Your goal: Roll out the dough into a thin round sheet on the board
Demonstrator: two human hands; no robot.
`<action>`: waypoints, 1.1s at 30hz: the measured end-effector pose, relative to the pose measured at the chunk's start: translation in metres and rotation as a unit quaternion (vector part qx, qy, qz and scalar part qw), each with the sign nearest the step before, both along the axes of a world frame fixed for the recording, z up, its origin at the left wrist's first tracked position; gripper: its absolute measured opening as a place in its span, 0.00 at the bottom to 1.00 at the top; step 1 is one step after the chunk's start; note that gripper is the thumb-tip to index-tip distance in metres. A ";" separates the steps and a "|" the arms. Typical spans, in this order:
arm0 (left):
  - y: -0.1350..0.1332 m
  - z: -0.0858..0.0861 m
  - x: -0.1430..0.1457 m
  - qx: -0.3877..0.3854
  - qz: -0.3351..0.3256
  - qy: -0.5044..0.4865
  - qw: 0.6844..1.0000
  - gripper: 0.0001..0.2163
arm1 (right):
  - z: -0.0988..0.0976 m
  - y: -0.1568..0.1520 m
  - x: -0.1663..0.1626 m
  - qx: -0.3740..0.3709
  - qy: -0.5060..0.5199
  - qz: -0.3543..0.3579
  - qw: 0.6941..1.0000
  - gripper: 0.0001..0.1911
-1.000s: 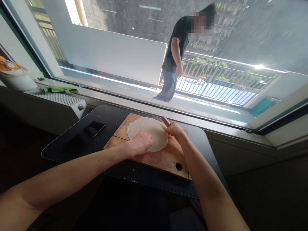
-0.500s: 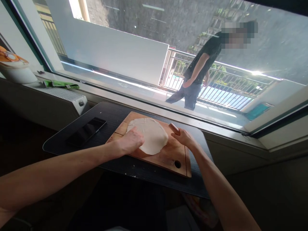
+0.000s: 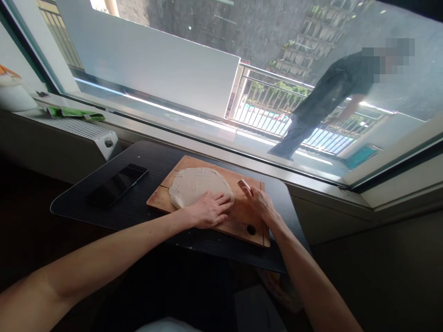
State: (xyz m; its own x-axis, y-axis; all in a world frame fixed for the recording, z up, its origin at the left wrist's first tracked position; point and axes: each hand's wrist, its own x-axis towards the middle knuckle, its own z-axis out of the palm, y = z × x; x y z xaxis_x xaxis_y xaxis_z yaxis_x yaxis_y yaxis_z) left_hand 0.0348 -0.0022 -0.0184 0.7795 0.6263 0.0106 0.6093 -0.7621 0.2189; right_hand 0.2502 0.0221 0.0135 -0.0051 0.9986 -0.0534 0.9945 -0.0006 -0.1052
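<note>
A flat round sheet of pale dough [image 3: 197, 186] lies on a wooden cutting board [image 3: 238, 222] with a round hole near its right corner. My left hand [image 3: 209, 210] rests on the dough's near right edge with the fingers spread flat. My right hand [image 3: 259, 202] is closed round a wooden rolling pin [image 3: 244, 185], whose end sticks out past the fingers just right of the dough.
The board sits on a small black table [image 3: 138, 210] by a large window. A black phone [image 3: 116, 184] lies on the table's left. A white radiator [image 3: 72, 131] with a green cloth [image 3: 74, 113] is at the left. Outside, a person [image 3: 328, 97] walks along a balcony railing.
My left hand has slid right along the dough's near edge and flattened out. My right hand with the pin stayed beside the dough. The person outside walked further right.
</note>
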 end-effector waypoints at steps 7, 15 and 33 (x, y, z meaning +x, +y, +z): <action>-0.012 -0.008 -0.041 0.023 0.022 -0.086 0.996 0.17 | 0.001 -0.024 -0.011 0.014 -0.053 0.082 0.995 0.22; -0.031 -0.032 -0.057 0.125 0.181 -0.202 0.954 0.11 | -0.008 -0.009 -0.056 0.049 0.015 0.045 0.998 0.20; -0.037 -0.035 -0.049 0.196 0.212 -0.174 0.942 0.10 | -0.014 0.049 -0.064 0.093 -0.003 -0.048 0.994 0.27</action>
State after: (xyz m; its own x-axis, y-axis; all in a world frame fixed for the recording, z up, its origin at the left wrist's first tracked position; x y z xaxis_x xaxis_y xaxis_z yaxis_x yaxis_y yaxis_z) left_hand -0.0146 -0.0396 -0.0533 0.3669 0.7754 0.5139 0.8199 -0.5305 0.2150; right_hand 0.1862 0.0715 -0.0009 0.0913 0.9869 0.1331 0.9913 -0.0774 -0.1066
